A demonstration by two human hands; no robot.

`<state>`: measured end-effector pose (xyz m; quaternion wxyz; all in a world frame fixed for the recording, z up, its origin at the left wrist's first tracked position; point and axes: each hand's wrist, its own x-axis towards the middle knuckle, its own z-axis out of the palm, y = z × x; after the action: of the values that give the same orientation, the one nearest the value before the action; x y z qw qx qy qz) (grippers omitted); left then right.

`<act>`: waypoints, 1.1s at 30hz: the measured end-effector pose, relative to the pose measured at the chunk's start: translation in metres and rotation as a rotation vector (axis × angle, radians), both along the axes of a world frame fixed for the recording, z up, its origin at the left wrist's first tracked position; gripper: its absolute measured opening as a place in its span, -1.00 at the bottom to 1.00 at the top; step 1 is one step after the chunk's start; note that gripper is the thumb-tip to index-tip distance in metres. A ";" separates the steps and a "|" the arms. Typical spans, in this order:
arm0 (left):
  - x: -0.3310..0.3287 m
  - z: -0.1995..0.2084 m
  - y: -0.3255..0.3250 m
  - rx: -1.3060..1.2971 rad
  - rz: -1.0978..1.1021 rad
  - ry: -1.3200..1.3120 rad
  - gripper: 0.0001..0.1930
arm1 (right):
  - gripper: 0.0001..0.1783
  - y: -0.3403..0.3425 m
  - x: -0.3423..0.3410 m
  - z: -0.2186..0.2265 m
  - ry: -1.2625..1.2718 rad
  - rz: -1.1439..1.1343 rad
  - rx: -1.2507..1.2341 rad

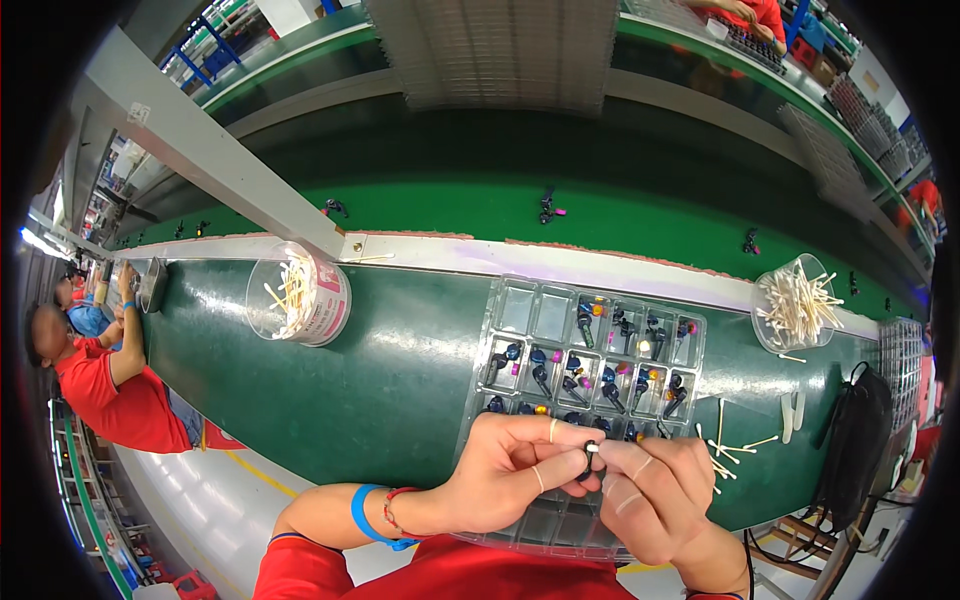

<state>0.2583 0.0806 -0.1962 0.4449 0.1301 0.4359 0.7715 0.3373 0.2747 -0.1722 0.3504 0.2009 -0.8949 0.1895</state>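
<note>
Both hands meet over the near part of a clear plastic tray (535, 315) with many compartments. Between the fingertips of my left hand (510, 472) is a small dark earbud (588, 462), partly covered by the fingers. My right hand (655, 495) pinches a short white piece that looks like the end of a cotton swab (594, 448), touching the earbud; the rest of it is hidden. Pale finger covers wrap several fingers. In the tray lie dark blue earbuds (611, 390) with orange, pink or purple tips. The nearest tray rows are partly behind my hands.
A tub of cotton swabs (325, 310) stands on the left, another clear tub (800, 310) at the right. Loose swabs (725, 445) and a black face mask (858, 440) lie right of the tray. Beyond the white ledge, a green belt (450, 205) carries earbuds. A co-worker (115, 375) sits at left.
</note>
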 end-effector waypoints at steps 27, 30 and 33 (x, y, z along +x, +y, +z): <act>-0.167 0.022 0.024 -0.769 0.471 1.379 -0.82 | -0.58 0.025 -0.003 -0.022 0.001 -0.030 -0.526; -0.217 0.000 0.017 -1.203 0.451 1.641 -0.81 | -0.61 0.027 -0.002 -0.029 0.004 -0.041 -0.608; -0.228 -0.002 0.026 -1.453 0.289 1.654 -0.79 | -0.63 0.032 -0.002 -0.033 -0.017 -0.034 -0.645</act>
<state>0.0302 0.1061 -0.1983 -0.1070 0.2610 0.9580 0.0522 0.3354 0.3063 -0.2047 0.3918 0.0629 -0.7950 0.4588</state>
